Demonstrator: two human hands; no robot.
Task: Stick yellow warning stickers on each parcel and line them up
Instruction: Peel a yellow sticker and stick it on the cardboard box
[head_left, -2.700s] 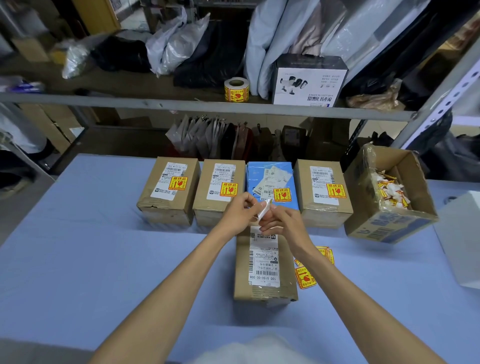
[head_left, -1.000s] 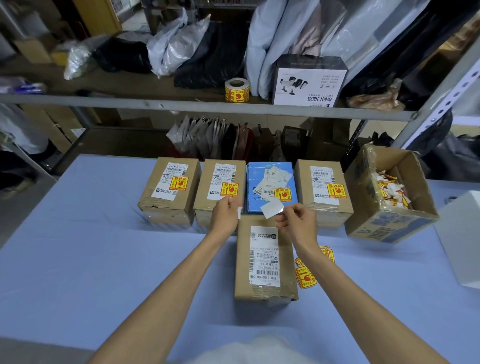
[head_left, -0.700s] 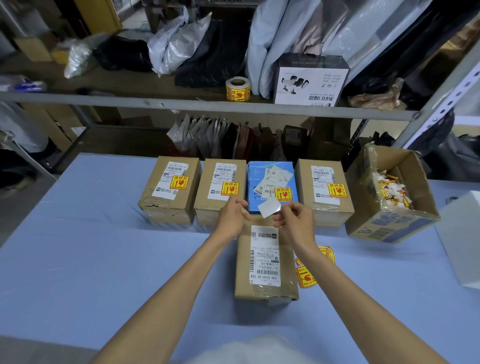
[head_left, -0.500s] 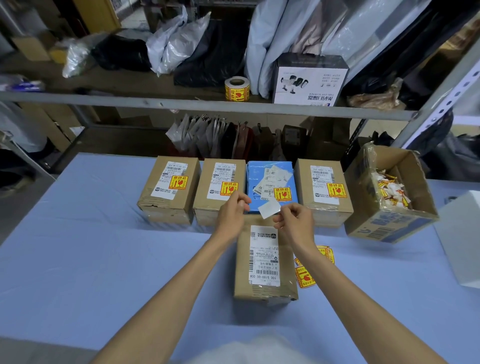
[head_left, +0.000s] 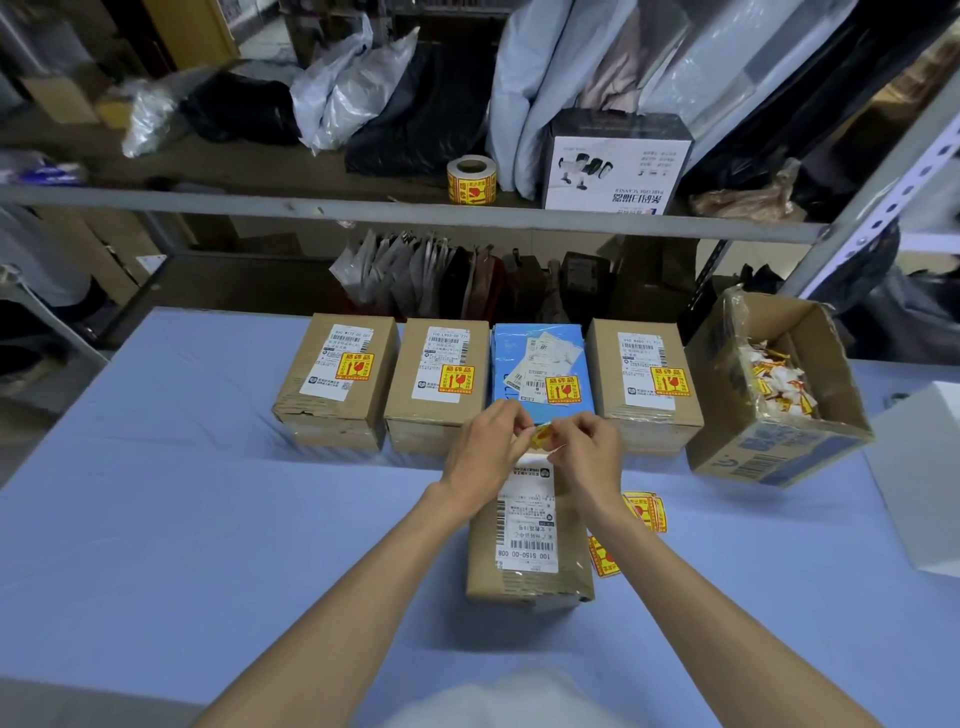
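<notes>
A brown parcel (head_left: 527, 577) with a white shipping label lies on the blue table (head_left: 208, 519) in front of me, and I see no yellow sticker on it. Above its far end my left hand (head_left: 488, 447) and my right hand (head_left: 589, 447) meet, both pinching a small yellow warning sticker (head_left: 542, 435) between their fingertips. Behind them stands a row of several parcels, three brown (head_left: 337, 379) (head_left: 439, 384) (head_left: 641, 384) and one blue (head_left: 540, 364), each bearing a yellow sticker. Loose yellow stickers (head_left: 641, 512) lie right of the near parcel.
An open carton (head_left: 779, 447) holding peeled backing scraps stands at the right end of the row. A white box (head_left: 924, 483) sits at the table's right edge. On the shelf behind are a sticker roll (head_left: 471, 179), a scanner box (head_left: 618, 166) and bags.
My hands, which were held apart with a white backing piece in the right, have come together over the near parcel. A yellow sticker now shows between the fingertips.
</notes>
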